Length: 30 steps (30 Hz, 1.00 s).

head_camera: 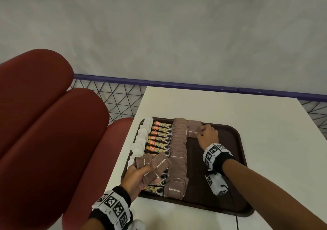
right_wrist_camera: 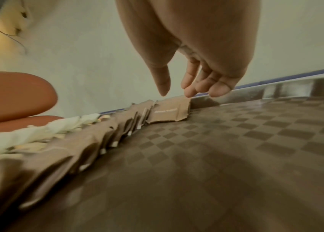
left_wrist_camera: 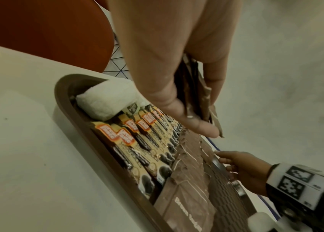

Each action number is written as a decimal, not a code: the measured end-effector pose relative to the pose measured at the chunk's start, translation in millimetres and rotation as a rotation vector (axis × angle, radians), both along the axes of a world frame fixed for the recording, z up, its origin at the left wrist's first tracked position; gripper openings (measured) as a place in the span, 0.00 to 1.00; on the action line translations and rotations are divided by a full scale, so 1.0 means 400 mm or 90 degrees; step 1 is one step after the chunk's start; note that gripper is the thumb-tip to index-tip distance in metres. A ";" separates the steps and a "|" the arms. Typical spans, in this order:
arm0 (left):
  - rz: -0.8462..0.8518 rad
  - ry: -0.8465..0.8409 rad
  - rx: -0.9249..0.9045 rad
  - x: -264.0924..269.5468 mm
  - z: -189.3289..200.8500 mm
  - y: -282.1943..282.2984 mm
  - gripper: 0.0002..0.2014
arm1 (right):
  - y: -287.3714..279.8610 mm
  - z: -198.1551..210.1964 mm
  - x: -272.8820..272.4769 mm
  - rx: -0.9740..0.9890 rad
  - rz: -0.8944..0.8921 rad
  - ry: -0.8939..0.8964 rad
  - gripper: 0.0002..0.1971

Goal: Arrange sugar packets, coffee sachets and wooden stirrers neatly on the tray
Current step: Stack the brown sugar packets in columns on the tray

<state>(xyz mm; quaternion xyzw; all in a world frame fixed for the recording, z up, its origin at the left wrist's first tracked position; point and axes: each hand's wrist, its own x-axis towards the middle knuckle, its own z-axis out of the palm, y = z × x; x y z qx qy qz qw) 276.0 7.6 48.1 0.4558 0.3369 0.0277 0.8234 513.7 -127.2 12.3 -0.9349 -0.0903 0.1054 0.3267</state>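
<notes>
A brown tray (head_camera: 230, 159) on a white table holds lengthwise rows: white sugar packets (head_camera: 141, 139) at the left edge, then coffee sachets (head_camera: 161, 137), then overlapping brown sugar packets (head_camera: 178, 152). A short second row of brown sugar packets (head_camera: 192, 132) starts at the far end. My right hand (head_camera: 203, 132) is there, its straight fingertips (right_wrist_camera: 188, 94) touching the top edge of the nearest packet (right_wrist_camera: 169, 111), thumb apart. My left hand (head_camera: 141, 173) hovers over the tray's near left, gripping a fan of brown sugar packets (head_camera: 154, 162). They sit between its thumb and fingers (left_wrist_camera: 214, 87).
The tray's checkered right half (right_wrist_camera: 236, 149) is bare. The white table (head_camera: 212, 106) stretches beyond and to the right. Red padded seats (head_camera: 44, 123) stand to the left, and a wire mesh fence with a purple rail (head_camera: 159, 83) runs behind the table.
</notes>
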 end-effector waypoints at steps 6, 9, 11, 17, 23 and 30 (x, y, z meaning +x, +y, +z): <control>0.011 0.002 0.003 0.029 0.006 -0.038 0.14 | -0.025 0.012 -0.062 0.151 0.139 0.057 0.04; 0.007 0.011 0.016 0.042 0.007 -0.055 0.14 | -0.042 0.053 -0.109 0.232 0.216 0.140 0.03; 0.004 0.015 0.024 0.047 0.006 -0.064 0.13 | -0.052 0.070 -0.132 0.256 0.265 0.175 0.05; -0.001 0.024 0.042 0.058 0.006 -0.077 0.13 | -0.071 0.087 -0.171 0.259 0.361 0.288 0.16; 0.000 0.025 0.032 0.065 0.009 -0.084 0.15 | -0.076 0.083 -0.171 0.228 0.401 0.269 0.07; 0.005 0.011 -0.031 0.056 0.001 -0.062 0.13 | -0.090 0.075 -0.094 0.163 0.154 0.050 0.06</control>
